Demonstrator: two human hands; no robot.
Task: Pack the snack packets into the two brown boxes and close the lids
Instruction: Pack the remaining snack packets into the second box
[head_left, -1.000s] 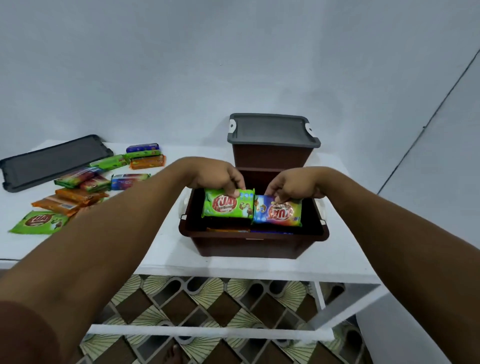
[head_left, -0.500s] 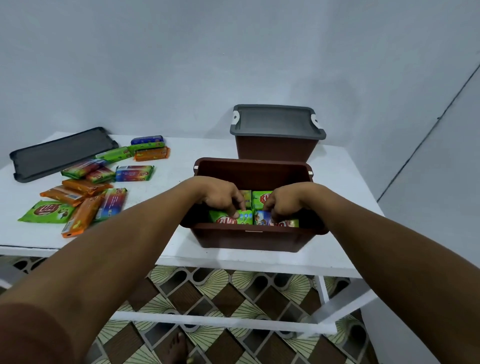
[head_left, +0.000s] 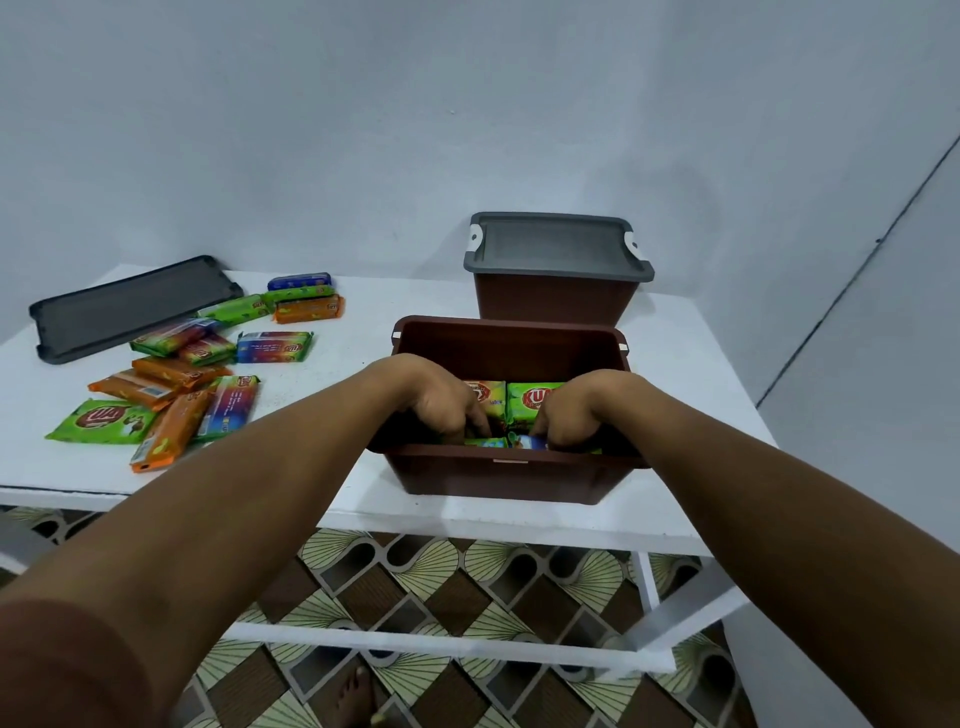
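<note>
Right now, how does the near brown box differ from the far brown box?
The near brown box is open, with no lid; the far brown box wears a grey lid. Both hands, left hand and right hand, reach into the near box among packets; nothing touches the far one, and its contents are hidden. Both are the same brown and stand on the white table.

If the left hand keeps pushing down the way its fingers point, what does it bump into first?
Probably the green snack packet just under the left hand, low inside the open brown box. Depth is hard to judge.
</note>
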